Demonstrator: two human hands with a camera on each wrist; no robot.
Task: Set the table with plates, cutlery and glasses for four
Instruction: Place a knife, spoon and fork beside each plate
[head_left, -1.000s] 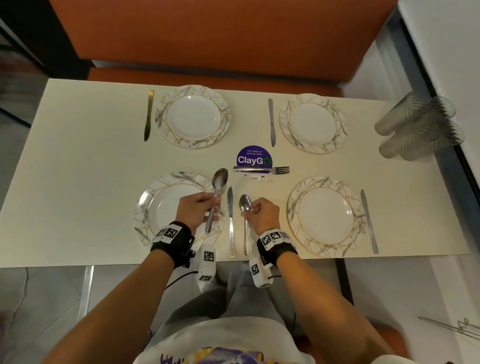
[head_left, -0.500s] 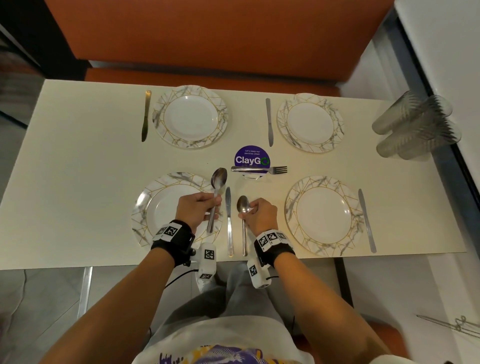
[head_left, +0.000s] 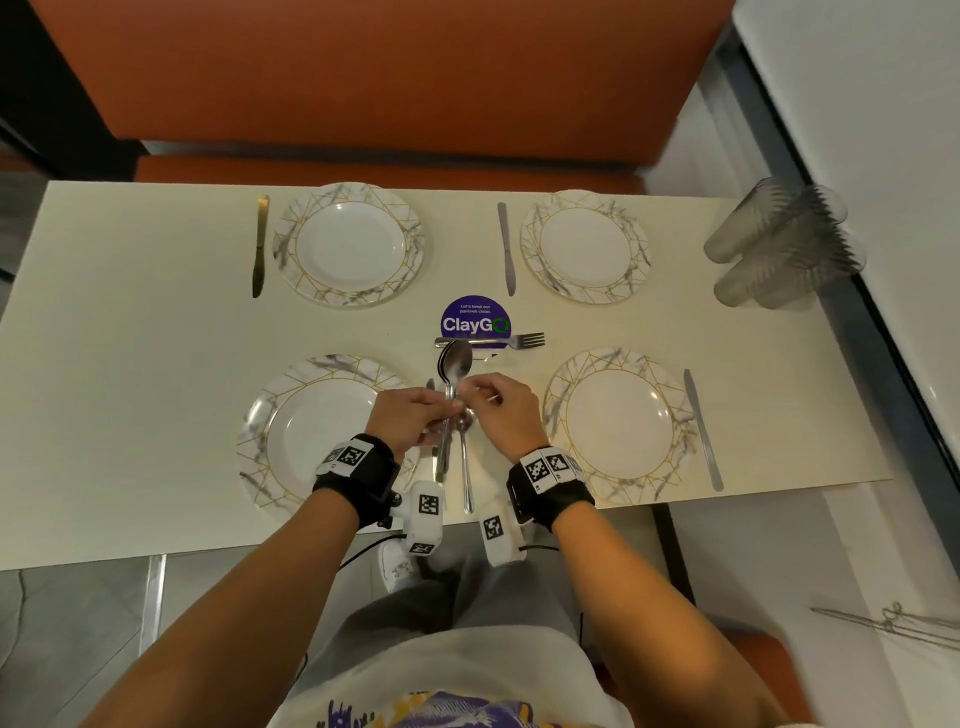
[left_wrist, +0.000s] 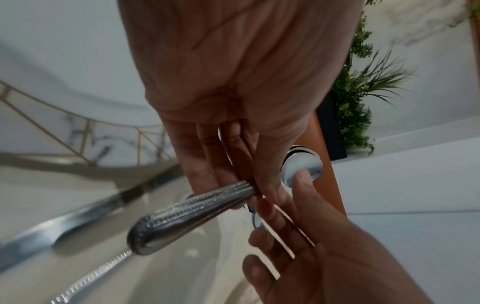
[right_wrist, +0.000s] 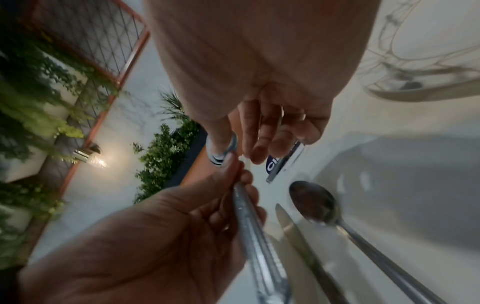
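Note:
My left hand (head_left: 436, 415) grips a bundle of silver spoons (head_left: 457, 364) by their handles (left_wrist: 187, 209), just above the table between the two near plates. My right hand (head_left: 480, 397) meets it from the right, thumb and fingers pinching a spoon of the bundle at its neck (right_wrist: 233, 164). A single spoon (head_left: 466, 467) lies on the table below the hands, bowl up (right_wrist: 314, 201). A knife (right_wrist: 293, 232) lies beside it, right of the near left plate (head_left: 270, 415) and partly hidden under my left hand.
Each of the near right plate (head_left: 566, 374) and the two far plates (head_left: 291, 249), (head_left: 535, 249) has a knife beside it. A fork (head_left: 519, 341) lies by the purple sticker (head_left: 475, 319). Stacked glasses (head_left: 779, 244) lie at the table's right end.
My right hand has let go of the single spoon on the table and risen to the bundle. My left hand has moved right, carrying the bundle over the knife.

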